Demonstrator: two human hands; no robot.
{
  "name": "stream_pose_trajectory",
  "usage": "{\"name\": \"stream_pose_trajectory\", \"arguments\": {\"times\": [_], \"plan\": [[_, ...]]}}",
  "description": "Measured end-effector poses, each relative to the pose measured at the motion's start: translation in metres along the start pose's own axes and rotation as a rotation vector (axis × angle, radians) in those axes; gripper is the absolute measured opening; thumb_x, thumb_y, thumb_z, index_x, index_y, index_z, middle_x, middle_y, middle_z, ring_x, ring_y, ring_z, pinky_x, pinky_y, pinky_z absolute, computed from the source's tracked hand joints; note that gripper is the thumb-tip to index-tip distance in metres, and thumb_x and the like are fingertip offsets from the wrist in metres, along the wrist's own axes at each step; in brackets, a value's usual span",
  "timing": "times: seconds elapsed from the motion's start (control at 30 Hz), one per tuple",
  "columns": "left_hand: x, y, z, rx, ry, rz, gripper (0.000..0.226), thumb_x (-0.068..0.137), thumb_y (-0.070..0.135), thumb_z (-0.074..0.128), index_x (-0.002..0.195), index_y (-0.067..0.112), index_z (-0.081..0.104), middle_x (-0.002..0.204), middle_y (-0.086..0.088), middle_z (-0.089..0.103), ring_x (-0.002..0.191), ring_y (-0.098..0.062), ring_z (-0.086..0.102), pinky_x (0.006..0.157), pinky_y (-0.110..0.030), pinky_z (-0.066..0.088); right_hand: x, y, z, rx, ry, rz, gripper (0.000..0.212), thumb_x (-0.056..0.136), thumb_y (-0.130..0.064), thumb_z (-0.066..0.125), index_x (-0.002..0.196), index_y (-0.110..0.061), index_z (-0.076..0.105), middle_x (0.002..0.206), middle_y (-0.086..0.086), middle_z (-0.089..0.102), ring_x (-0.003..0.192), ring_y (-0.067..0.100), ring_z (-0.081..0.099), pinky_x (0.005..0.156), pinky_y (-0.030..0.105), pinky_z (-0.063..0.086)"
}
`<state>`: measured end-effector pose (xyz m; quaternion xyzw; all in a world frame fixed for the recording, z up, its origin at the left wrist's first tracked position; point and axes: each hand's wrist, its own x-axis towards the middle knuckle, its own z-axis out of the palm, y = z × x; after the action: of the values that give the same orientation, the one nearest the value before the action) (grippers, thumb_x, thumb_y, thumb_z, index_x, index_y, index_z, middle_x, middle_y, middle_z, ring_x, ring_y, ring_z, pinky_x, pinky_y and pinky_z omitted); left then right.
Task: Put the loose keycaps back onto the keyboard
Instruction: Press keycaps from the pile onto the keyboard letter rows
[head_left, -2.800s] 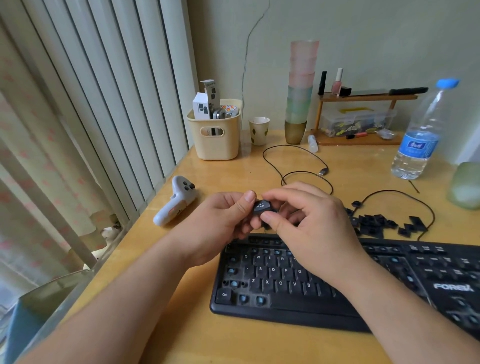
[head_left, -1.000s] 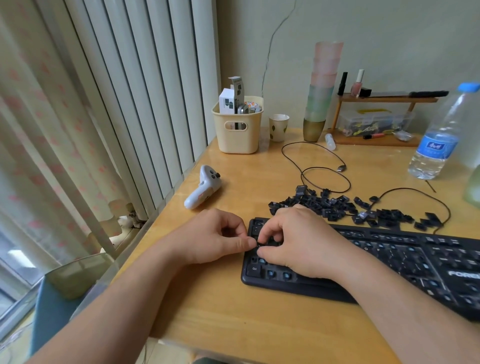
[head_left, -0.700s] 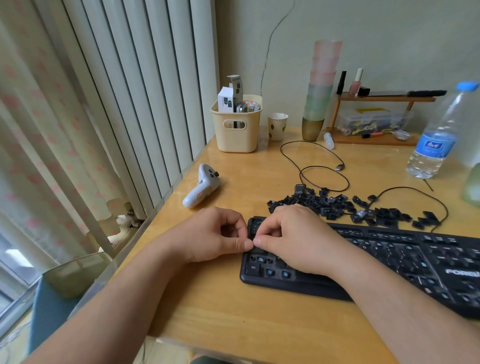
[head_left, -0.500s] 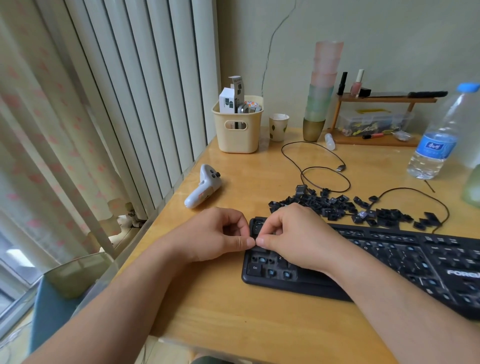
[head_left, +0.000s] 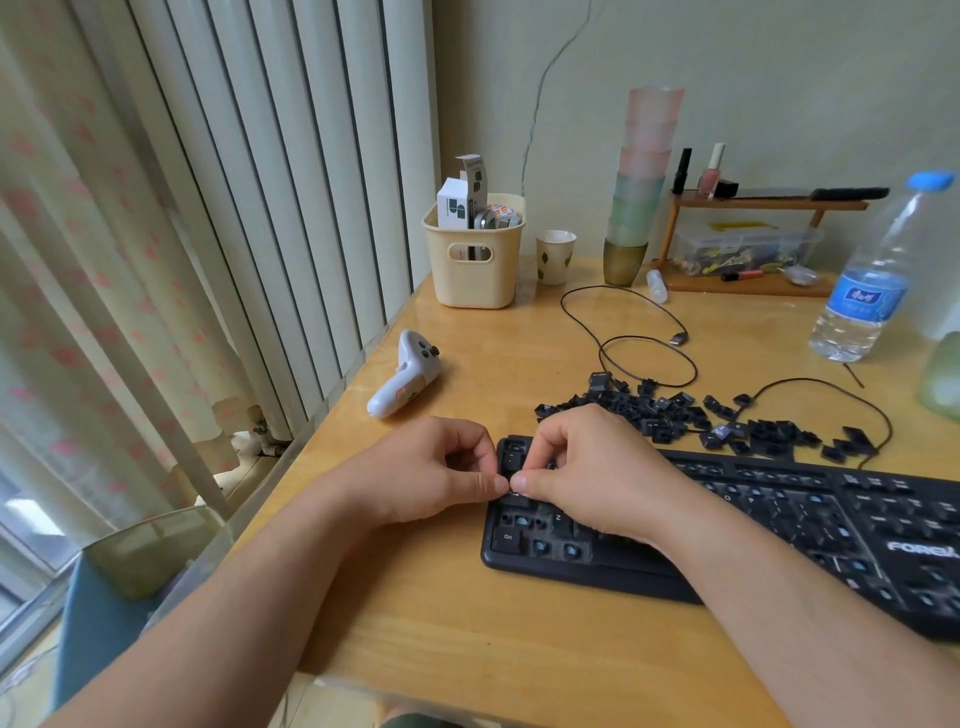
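Cream basket (head_left: 474, 270) holding small boxes (head_left: 457, 205); wooden bench (head_left: 467, 613) beside blinds (head_left: 270, 182); both hands (head_left: 431, 475) (head_left: 597, 478) curled, pinching a keycap (head_left: 515, 493) at the keyboard (head_left: 779, 525).

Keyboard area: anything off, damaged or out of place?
Yes. The keyboard has many bare sockets with blue switch domes showing where caps are missing. The loose keycaps lie scattered in a heap on the desk behind it, some tipped over. A thin crack runs up the wall. Nothing spilled.
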<state>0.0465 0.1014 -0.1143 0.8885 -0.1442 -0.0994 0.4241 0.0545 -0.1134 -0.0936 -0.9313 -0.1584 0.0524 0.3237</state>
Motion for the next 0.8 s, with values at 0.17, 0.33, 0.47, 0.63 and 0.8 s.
{"name": "stream_pose_trajectory", "arguments": {"times": [0.17, 0.33, 0.47, 0.63, 0.8], "plan": [[-0.001, 0.001, 0.001, 0.002, 0.005, 0.000, 0.016, 0.092, 0.032, 0.077, 0.088, 0.018, 0.070, 0.072, 0.012, 0.061, 0.068, -0.004, 0.052, 0.066, -0.018, 0.043, -0.003, 0.013, -0.012, 0.095, 0.039, -0.019, 0.018, 0.085, -0.037, 0.081, 0.075, -0.027, 0.071, 0.057, -0.011, 0.051, 0.047, 0.003, 0.043, 0.056, 0.028, 0.044], [0.001, 0.002, 0.002, 0.025, 0.017, -0.021, 0.017, 0.091, 0.033, 0.077, 0.086, 0.020, 0.069, 0.072, 0.011, 0.062, 0.068, -0.006, 0.053, 0.070, -0.026, 0.045, -0.005, 0.016, -0.015, 0.082, 0.079, -0.019, 0.018, 0.085, -0.039, 0.081, 0.075, -0.029, 0.070, 0.058, -0.011, 0.049, 0.047, 0.003, 0.042, 0.054, 0.025, 0.041], [0.005, 0.002, 0.007, 0.064, 0.072, -0.047, 0.021, 0.086, 0.038, 0.077, 0.081, 0.022, 0.066, 0.068, 0.011, 0.059, 0.065, -0.007, 0.050, 0.068, -0.031, 0.045, -0.007, 0.014, -0.008, 0.011, 0.054, -0.018, 0.017, 0.084, -0.042, 0.079, 0.076, -0.031, 0.068, 0.055, -0.013, 0.052, 0.050, 0.003, 0.047, 0.059, 0.028, 0.043], [0.009, 0.002, 0.010, 0.114, 0.109, -0.054, 0.027, 0.083, 0.047, 0.077, 0.073, 0.026, 0.062, 0.063, 0.013, 0.055, 0.061, -0.007, 0.048, 0.065, -0.031, 0.044, -0.010, 0.009, -0.002, -0.056, 0.065, -0.047, 0.020, 0.085, -0.048, 0.075, 0.075, -0.032, 0.067, 0.062, -0.009, 0.055, 0.065, 0.005, 0.050, 0.074, 0.033, 0.040], [0.007, -0.001, 0.007, 0.102, 0.069, -0.008, 0.030, 0.087, 0.047, 0.076, 0.075, 0.023, 0.061, 0.067, 0.009, 0.055, 0.063, -0.007, 0.046, 0.066, -0.032, 0.042, -0.012, 0.007, -0.003, -0.042, 0.059, -0.054, 0.023, 0.084, -0.052, 0.074, 0.073, -0.032, 0.068, 0.062, -0.010, 0.054, 0.066, 0.004, 0.048, 0.075, 0.034, 0.038]]}}
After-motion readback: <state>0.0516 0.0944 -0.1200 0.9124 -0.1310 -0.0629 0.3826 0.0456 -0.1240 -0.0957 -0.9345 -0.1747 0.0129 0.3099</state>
